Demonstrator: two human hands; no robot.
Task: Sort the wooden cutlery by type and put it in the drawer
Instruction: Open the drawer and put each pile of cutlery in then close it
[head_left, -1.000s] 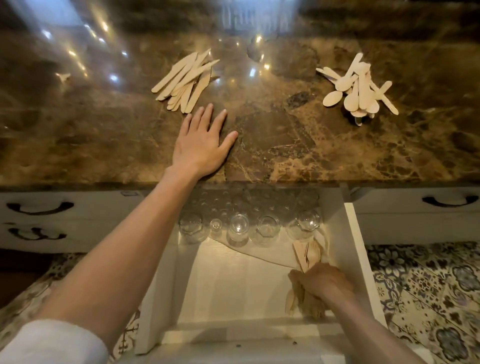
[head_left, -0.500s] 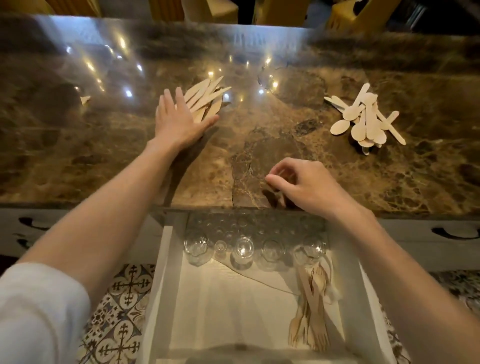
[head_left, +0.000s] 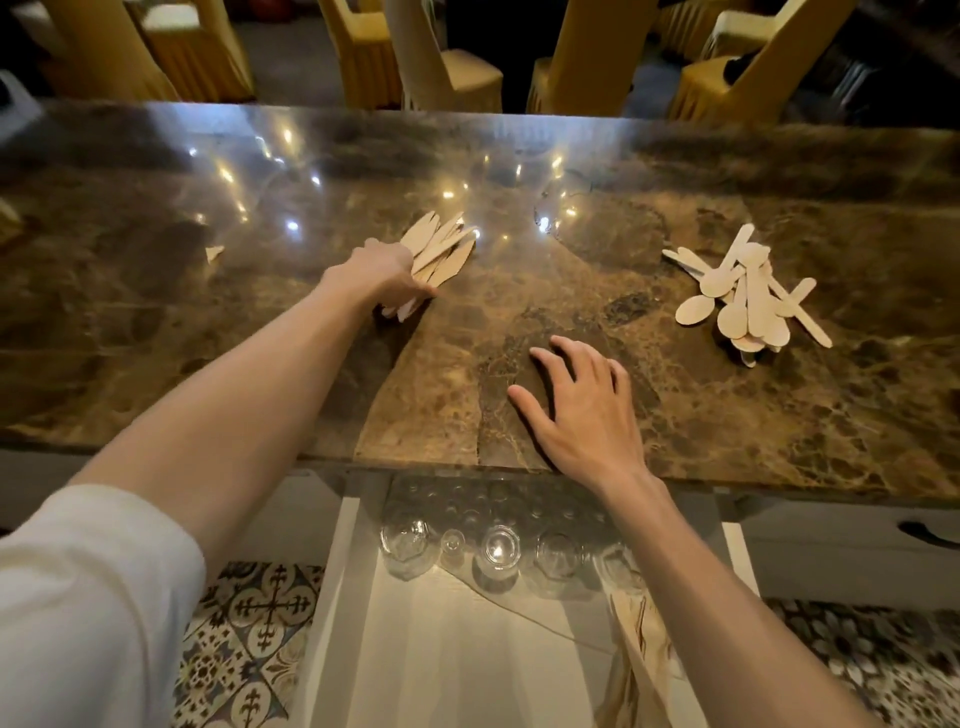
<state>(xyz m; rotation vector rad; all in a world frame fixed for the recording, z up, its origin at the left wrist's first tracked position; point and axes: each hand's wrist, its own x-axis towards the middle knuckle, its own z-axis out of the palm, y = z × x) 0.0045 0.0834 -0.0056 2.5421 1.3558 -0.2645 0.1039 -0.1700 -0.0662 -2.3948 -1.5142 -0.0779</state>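
A bundle of wooden knives (head_left: 441, 249) lies on the brown marble counter (head_left: 260, 322), left of centre. My left hand (head_left: 382, 275) is closed around the near ends of these knives, and their tips fan out past my fingers. A heap of wooden spoons (head_left: 748, 296) sits at the right of the counter. My right hand (head_left: 582, 410) rests flat and empty on the counter near its front edge, fingers spread. Below, the white drawer (head_left: 348, 597) stands open. Wooden forks (head_left: 636, 654) lie along its right side, partly hidden by my right forearm.
Several small clear glasses (head_left: 498, 553) stand in a row at the back of the drawer. A small wooden scrap (head_left: 214, 252) lies on the counter at the left. Chairs with yellow covers (head_left: 447, 62) stand beyond the counter. A closed drawer with a dark handle (head_left: 930, 535) is at the right.
My left hand has gone from lying flat beside the knives to closing around them. My right hand came up out of the drawer, leaving the forks there, and now lies open on the counter.
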